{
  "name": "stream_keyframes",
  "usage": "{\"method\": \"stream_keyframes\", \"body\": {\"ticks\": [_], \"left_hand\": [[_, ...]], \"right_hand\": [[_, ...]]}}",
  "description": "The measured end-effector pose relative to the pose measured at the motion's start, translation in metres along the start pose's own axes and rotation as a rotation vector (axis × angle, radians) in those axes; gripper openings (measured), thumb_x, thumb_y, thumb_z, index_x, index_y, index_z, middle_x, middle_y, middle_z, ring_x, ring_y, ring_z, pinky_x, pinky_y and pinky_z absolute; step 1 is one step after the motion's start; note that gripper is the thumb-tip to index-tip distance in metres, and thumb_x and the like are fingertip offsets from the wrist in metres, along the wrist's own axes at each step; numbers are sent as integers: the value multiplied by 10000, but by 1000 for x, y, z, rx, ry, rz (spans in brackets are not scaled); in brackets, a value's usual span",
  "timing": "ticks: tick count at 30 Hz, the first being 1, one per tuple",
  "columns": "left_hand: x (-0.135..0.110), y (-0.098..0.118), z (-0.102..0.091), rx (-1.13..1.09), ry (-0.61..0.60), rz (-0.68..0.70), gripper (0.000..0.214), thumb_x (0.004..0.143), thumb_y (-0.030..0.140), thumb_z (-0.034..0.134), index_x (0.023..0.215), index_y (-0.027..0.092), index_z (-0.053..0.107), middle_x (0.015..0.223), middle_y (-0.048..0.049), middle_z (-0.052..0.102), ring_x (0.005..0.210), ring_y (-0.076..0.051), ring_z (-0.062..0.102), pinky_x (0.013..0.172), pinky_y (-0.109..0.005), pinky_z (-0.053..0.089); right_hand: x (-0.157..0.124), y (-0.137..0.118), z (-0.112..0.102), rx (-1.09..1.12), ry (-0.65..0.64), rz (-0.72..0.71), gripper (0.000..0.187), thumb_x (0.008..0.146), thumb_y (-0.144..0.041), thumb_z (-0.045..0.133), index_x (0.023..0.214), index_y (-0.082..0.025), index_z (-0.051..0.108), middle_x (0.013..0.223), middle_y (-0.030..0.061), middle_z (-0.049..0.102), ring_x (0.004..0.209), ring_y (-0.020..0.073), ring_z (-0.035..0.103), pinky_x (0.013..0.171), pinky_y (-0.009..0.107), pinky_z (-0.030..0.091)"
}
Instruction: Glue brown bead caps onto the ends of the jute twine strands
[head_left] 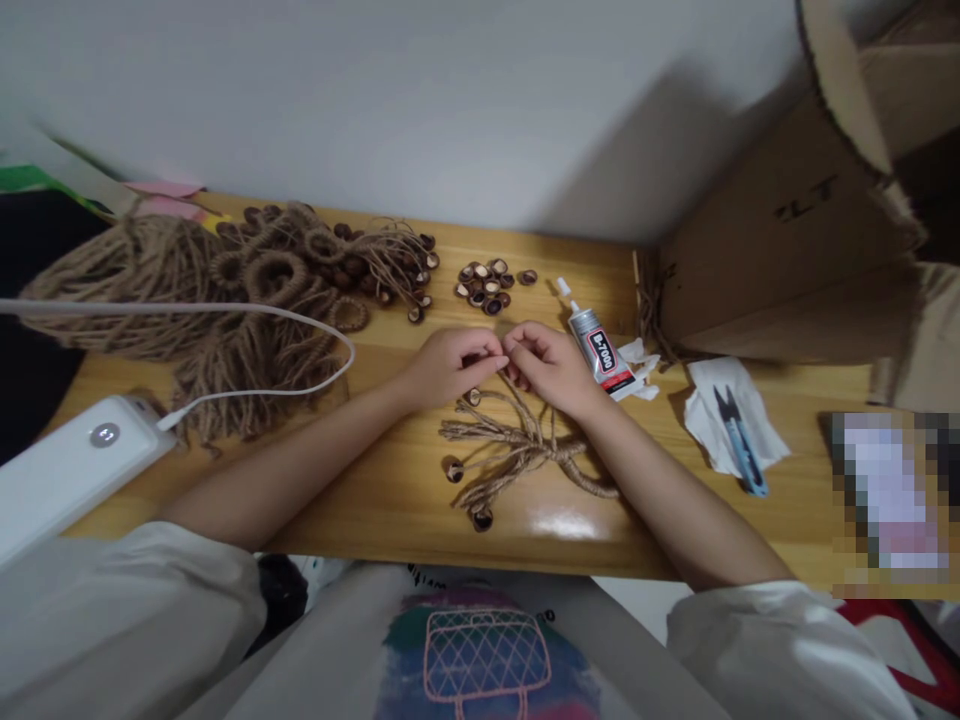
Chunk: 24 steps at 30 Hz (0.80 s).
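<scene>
My left hand [450, 365] and my right hand [551, 370] meet fingertip to fingertip over the wooden table [390, 500]. Both are closed in a pinch on a strand of the jute twine bundle [517, 445] that lies just below them. Several of its strands end in small brown nut shells [481, 518]. What sits exactly between the fingertips is hidden. A small heap of loose nut shells [489, 285] lies just beyond the hands. A glue tube [598, 345] lies right of my right hand.
A big pile of finished jute tassels and rings [247, 290] fills the back left. A white power bank [67, 475] with a white cable [300, 325] lies front left. Small snips [739, 440] rest on tissue at the right, beside a cardboard box [795, 240].
</scene>
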<state>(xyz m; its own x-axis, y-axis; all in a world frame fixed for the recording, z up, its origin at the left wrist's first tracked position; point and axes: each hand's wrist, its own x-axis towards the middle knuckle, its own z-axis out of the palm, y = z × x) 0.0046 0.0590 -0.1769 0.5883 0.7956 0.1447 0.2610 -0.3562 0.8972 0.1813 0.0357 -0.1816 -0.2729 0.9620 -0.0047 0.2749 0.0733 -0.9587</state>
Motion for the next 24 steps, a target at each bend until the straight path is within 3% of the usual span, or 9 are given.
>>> {"method": "stream_keyframes", "body": {"ticks": [4,11,17,24], "left_hand": [[-1,2,2,190,-31,92,135,819,230,560,713,156,599,551,54,512,516,-74,421,540,-208,315],[-1,2,1,199,-38,85,161,824,294,581,735,162,597,513,71,439,488,-74,381,531,-209,289],[-1,-5,-4,130,-122,143,362,623,457,800,772,172,633,462,121,297,441,-57,282,512,-209,273],[0,-8,-4,217,-144,149,195,681,322,754,754,173,652,463,111,352,476,-64,390,605,-220,344]], "right_hand": [[0,-1,0,-26,4,-12,155,819,-316,482,736,-187,504,523,-48,510,438,83,450,469,198,351],[1,-2,-1,-35,0,-5,147,809,-305,481,729,-185,510,532,-39,522,462,91,454,480,201,351],[0,0,-1,-31,7,-1,138,817,-289,480,743,-183,528,549,-35,540,475,90,461,494,201,355],[1,-2,-1,-33,8,6,133,818,-280,482,740,-181,526,540,-40,525,482,91,462,502,202,353]]}}
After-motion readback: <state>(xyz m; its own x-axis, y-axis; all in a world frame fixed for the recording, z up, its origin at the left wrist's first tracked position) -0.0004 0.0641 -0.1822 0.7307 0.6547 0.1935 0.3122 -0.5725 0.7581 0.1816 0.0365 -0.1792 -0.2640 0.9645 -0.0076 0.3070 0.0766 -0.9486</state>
